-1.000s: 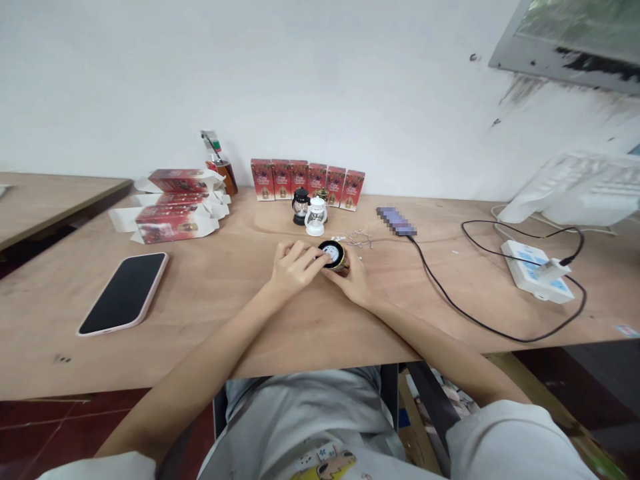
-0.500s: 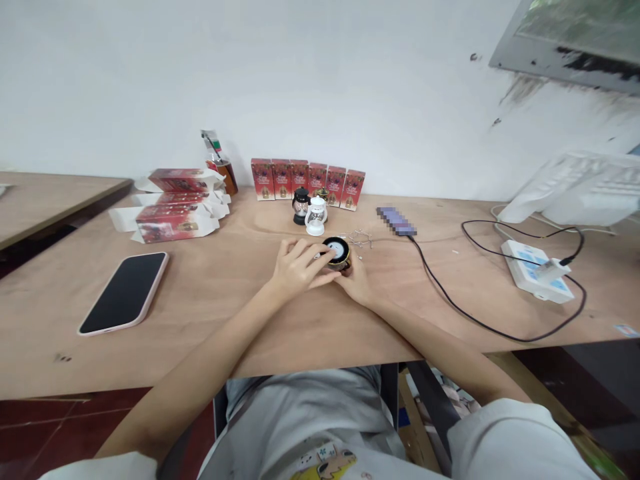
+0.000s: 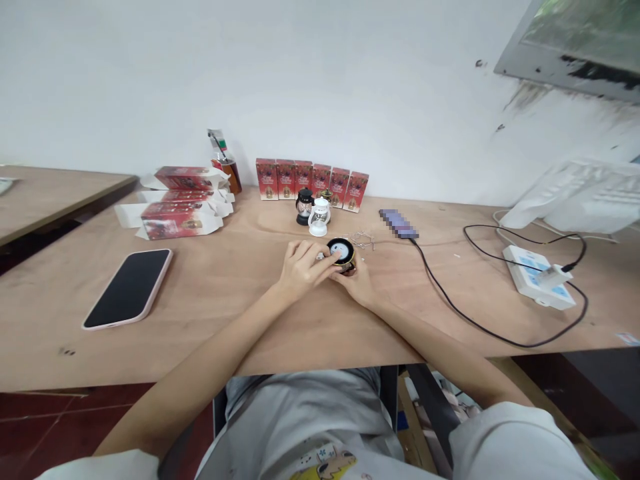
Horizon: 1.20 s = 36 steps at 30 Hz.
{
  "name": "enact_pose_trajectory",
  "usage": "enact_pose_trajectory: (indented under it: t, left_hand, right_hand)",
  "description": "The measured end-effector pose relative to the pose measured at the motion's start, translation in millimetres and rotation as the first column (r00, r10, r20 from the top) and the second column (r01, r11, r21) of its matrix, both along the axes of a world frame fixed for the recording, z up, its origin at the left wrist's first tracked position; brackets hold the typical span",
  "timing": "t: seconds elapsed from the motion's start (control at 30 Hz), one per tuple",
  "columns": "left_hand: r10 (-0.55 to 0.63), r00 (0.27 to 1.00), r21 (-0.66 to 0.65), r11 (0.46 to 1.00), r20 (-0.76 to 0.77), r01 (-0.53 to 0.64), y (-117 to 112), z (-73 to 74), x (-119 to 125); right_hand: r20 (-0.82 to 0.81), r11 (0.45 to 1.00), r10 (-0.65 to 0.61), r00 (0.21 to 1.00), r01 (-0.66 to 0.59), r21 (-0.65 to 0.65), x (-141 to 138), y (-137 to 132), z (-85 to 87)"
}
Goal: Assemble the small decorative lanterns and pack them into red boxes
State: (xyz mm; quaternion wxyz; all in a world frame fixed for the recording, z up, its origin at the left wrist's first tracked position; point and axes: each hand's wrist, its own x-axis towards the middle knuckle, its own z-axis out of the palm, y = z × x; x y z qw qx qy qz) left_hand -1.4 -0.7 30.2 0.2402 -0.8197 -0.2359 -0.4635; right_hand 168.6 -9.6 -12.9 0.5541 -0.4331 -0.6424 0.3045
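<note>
A small black and gold lantern (image 3: 341,251) lies between my hands, its round white-centred base turned up toward me. My right hand (image 3: 358,280) grips it from the right, fingers wrapped around its side. On the left, my left hand (image 3: 301,268) curls against it, with fingertips at the edge of the base; whether it pinches some small piece there is hidden. Just beyond stand a white lantern (image 3: 319,219) and a black lantern (image 3: 304,208), both upright. A gold lantern (image 3: 327,195) shows partly behind them. Several small screws or pins (image 3: 363,239) are scattered beside my right hand.
Several red boxes (image 3: 303,180) stand in a row near the wall. Opened red boxes (image 3: 180,220) lie at left by a bottle (image 3: 227,170). A pink-edged phone (image 3: 129,288) rests at front left. At right are another phone (image 3: 399,223), its cable (image 3: 450,303) and a power strip (image 3: 537,275).
The view has shifted slightly. My left fingers have moved a little on the lantern's base; my right hand keeps holding the lantern in much the same place.
</note>
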Motion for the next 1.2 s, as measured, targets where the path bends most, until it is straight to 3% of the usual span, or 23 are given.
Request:
enact_pose_trajectory:
  t: [0.13,0.37,0.67,0.9,1.07,1.2]
  left_hand:
    - [-0.023,0.999,0.04,0.999,0.047,0.021,0,2.9,1]
    - [-0.093,0.994,-0.035,0.995,0.055,0.095,0,7.8,1]
    - [-0.024,1.0,-0.077,0.997,-0.016,0.022,-2,7.0,1]
    - [0.048,0.998,-0.095,0.994,-0.041,-0.052,-2,4.3,-1]
    - [0.066,0.997,-0.189,0.979,-0.048,-0.074,-1,2.4,-2]
    - [-0.024,0.999,-0.272,0.962,-0.045,0.01,4,4.8,-6]
  right_hand:
    - [0.004,1.0,-0.01,1.0,0.01,0.029,1,-2,3.7]
    - [0.026,0.999,-0.036,0.999,0.035,0.029,2,-5,5.4]
    - [0.095,0.987,-0.142,0.985,0.133,0.094,6,-3,5.2]
    - [0.084,0.976,-0.148,0.985,0.132,0.171,5,-5,11.4]
    - [0.121,0.962,-0.137,0.983,0.103,0.253,8,-6,16.3]
    - [0.167,0.951,-0.162,0.973,0.109,0.29,10,-6,16.8]
